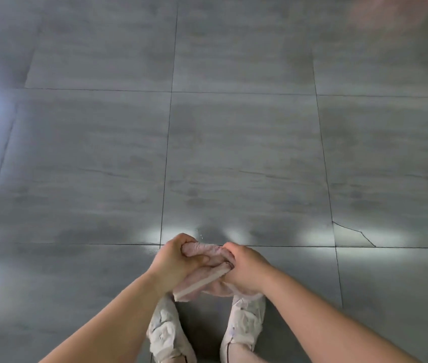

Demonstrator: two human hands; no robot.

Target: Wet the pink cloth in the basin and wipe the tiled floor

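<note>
Both hands clamp the pink cloth (202,268) in mid-air above the tiled floor (233,153), over the shoes (165,334), not touching the tiles. Left hand (178,260) fingers curled tight round the upper bunch; right hand (244,271) fingers closed on the other end. Opposed grip reads as wringing, probably so it wipes damp, not dripping; tiny droplets near left knuckles. Cloth bunched, twisted, pale pink, a folded hem edge showing. No basin in view.
</note>
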